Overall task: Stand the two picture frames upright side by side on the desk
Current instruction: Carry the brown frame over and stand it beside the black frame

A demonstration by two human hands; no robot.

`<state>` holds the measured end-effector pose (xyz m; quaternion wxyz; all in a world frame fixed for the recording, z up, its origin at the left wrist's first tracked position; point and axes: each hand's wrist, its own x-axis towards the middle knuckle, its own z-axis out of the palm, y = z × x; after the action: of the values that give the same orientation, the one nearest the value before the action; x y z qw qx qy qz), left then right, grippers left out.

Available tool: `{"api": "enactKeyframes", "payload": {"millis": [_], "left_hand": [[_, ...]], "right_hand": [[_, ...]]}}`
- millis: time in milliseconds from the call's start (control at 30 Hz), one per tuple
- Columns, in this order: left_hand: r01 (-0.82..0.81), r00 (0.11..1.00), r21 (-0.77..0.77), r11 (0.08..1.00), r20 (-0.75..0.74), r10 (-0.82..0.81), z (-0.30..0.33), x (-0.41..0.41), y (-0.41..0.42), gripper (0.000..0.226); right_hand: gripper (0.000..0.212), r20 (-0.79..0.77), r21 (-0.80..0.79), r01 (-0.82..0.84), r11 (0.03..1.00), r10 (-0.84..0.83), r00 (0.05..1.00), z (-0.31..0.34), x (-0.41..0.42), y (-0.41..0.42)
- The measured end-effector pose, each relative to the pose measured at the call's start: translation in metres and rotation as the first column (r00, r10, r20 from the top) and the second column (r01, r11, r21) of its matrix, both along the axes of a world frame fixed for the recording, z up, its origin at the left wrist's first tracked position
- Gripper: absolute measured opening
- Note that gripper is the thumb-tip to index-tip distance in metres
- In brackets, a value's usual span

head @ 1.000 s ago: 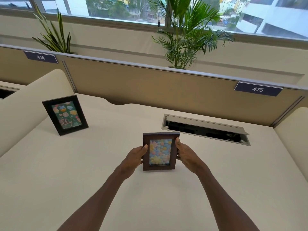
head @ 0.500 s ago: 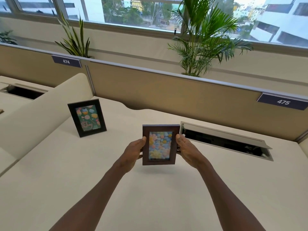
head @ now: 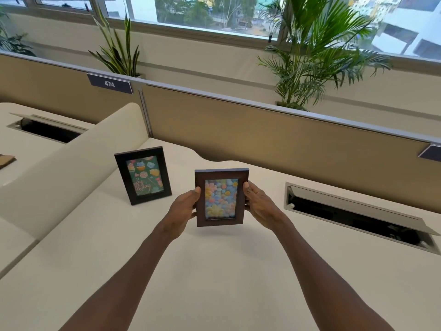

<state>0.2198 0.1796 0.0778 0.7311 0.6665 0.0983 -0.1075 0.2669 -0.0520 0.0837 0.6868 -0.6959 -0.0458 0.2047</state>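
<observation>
Step in hand: carrying the second frame. The left hand (head: pixel 185 209) and right hand (head: pixel 259 204) clasp the brown frame (head: pixel 220 198) by its sides, above the desk (head: pixel 214 271), nearer the black frame (head: pixel 143 174) than half a second ago. The black frame stands near the desk's left edge. Next: set it down just beside.

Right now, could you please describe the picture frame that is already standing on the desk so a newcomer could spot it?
Find the beige partition's "474" label; below it, on the cream desk, stands a black rectangular picture frame. Unlike the brown wooden flower-picture frame held in both hands, it shows a green birthday card with cupcakes.
</observation>
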Motion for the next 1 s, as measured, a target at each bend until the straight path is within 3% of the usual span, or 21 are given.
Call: {"api": "enactKeyframes", "payload": {"millis": [200,333,533,1000], "left_hand": [[0.003,0.999,0.029,1.000,0.042,-0.004,-0.010,0.037,0.027,0.033],[-0.112,0.989,0.171,0.979,0.120,0.092,-0.030,0.052,0.038,0.028],[-0.434,0.899,0.416,0.799,0.258,0.354,-0.060,0.053,0.048,0.031],[-0.558,0.829,0.461,0.690,0.274,0.487,-0.093,0.059,0.056,0.024]], "right_hand": [[0.043,0.000,-0.010,0.014,1.000,-0.014,1.000,-0.011,0.043,0.031],[0.045,-0.011,-0.002,0.002,1.000,-0.002,1.000,-0.023,0.069,0.048],[0.042,-0.010,-0.003,-0.022,1.000,0.022,1.000,-0.034,0.099,0.074],[0.043,-0.007,0.008,-0.062,0.998,0.063,0.998,-0.048,0.143,0.107]]}}
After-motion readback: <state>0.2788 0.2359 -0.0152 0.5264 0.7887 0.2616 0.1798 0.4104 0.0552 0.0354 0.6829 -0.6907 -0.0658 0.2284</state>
